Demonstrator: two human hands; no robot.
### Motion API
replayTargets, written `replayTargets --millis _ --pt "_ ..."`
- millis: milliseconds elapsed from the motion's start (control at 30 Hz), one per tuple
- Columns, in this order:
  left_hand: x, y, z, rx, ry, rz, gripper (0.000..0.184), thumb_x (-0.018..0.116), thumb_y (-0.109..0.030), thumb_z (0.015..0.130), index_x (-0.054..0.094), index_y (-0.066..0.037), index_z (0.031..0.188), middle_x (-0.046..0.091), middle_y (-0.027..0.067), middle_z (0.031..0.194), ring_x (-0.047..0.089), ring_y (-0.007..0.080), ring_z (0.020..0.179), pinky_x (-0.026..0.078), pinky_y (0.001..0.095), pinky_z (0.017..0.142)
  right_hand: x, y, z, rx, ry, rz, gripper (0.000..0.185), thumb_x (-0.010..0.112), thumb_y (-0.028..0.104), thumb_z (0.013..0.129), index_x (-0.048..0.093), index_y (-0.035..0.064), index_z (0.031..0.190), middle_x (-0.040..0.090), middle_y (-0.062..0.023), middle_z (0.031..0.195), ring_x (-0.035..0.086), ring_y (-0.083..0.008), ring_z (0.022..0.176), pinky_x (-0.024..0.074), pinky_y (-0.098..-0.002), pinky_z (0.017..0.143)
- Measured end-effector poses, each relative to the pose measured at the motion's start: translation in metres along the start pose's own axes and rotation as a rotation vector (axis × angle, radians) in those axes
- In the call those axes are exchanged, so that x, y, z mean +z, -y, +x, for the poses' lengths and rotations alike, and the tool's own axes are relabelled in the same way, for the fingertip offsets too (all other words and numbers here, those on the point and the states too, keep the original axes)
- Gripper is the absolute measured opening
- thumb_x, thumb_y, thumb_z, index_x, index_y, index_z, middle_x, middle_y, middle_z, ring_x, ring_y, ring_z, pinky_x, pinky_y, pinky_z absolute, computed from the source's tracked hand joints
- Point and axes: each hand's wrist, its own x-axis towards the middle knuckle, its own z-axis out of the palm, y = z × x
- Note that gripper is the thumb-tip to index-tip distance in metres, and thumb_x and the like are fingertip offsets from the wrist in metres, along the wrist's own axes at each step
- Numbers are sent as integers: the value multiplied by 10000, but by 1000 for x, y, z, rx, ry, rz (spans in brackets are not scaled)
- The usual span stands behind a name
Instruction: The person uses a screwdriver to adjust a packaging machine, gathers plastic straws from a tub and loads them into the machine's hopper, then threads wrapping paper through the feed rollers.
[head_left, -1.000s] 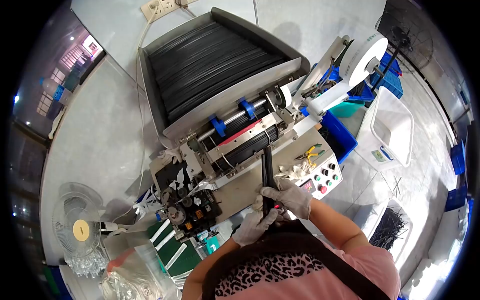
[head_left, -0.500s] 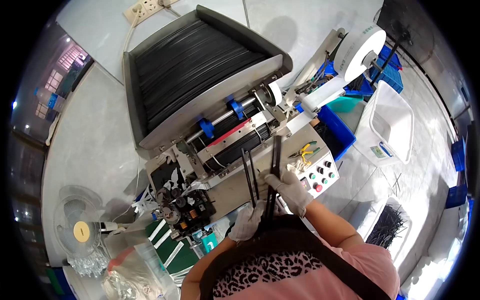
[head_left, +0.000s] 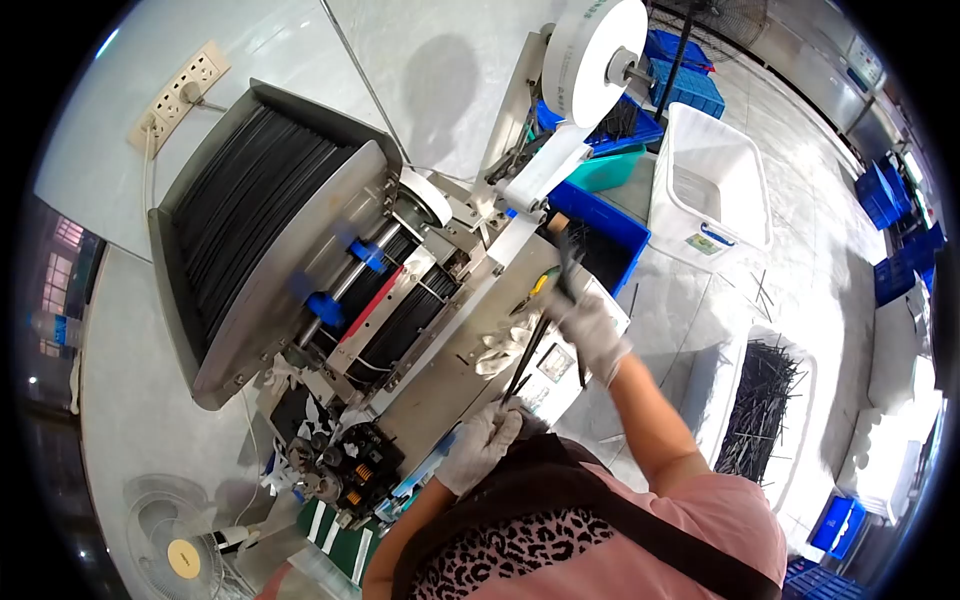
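Both my hands wear pale gloves. Low in the middle, my left hand point(head_left: 478, 448) is closed around the lower end of a few thin black strips point(head_left: 522, 365), which slant up to the right. Farther up and right, my right hand point(head_left: 592, 335), smeared by motion, grips a bundle of black strips point(head_left: 568, 262) that points toward a blue crate point(head_left: 635, 245). Below that hand lies the machine's white control panel, mostly hidden by the arm and strips. Yellow-handled pliers point(head_left: 538, 288) and a crumpled glove point(head_left: 505, 352) rest on the machine's bench beside the hands.
The machine's hopper point(head_left: 372, 185) is full of long black strands. A white tape reel point(head_left: 598, 65) stands above the bench. To the right are a white bin point(head_left: 760, 190) and a lower bin holding black pieces point(head_left: 757, 420). A fan point(head_left: 180, 560) stands lower left.
The view has turned rightward. My right hand has moved away from my left, carrying its bundle toward the blue crate. My left hand stays low and still holds strips.
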Motion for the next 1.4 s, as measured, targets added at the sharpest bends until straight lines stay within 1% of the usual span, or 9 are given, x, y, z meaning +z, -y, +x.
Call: replayTargets --millis 300,467,633,700,767,833,1033,1300,1400 --pt "-12 49 -9 3 7 177 332 505 -290 905 546 23 1007 456 38 631 427 108 572 390 249 548 -128 8 120 126 -681 -137 378 589 372 827 597 -2 769 500 -38 567 350 -94 396 273 -249 373" --pt "-9 32 -10 130 -266 169 289 458 -246 927 523 -1 1067 491 24 724 444 107 610 397 247 569 -19 -6 28 -109 -253 -306 358 527 373 843 570 30 938 569 -102 737 502 -183 617 397 -338 519" --pt "-11 15 -9 101 -38 345 243 381 -173 952 515 -13 1077 523 40 908 489 132 756 419 274 701 96 -29 -50 198 204 -74 591 419 477 897 395 16 1266 551 -159 1010 550 -187 944 448 -331 825" --pt "-19 34 -21 -28 84 119 236 359 -165 956 516 -8 1036 516 31 907 495 147 764 409 289 741 94 -27 -47 256 463 -168 496 442 456 899 456 -1 1090 573 -103 904 555 -156 926 448 -310 806" --pt "-34 74 -31 360 -17 819 241 366 -185 955 518 -1 984 523 41 875 503 153 764 413 299 743 90 -15 -52 117 596 -214 361 475 374 910 437 17 953 565 -44 809 562 -132 810 456 -292 740" --pt "-29 70 -37 -134 77 -504 242 365 -177 952 527 4 955 538 54 837 510 154 763 418 306 736 88 -20 -52 54 668 -215 227 485 250 918 446 29 951 575 -69 776 571 -146 720 464 -297 662" --pt "-19 24 -46 220 -175 -67 279 371 -242 958 518 -6 982 575 75 806 539 153 749 443 280 710 119 50 -47 -464 995 -285 126 483 132 906 477 16 955 584 -66 717 609 -148 687 489 -278 621" --pt "-26 38 -69 10 -203 1 270 346 -240 968 519 -34 989 567 42 834 514 97 735 433 228 665 194 234 -25 -1142 662 66 228 535 94 872 524 -33 1060 610 -63 746 594 -131 730 474 -239 723" --pt "-29 46 -82 66 -399 0 263 370 -243 961 522 -30 997 570 44 818 518 112 728 438 241 659 220 229 33 -1001 745 -551 194 545 113 874 570 -8 1024 606 -50 744 587 -109 744 460 -224 710"
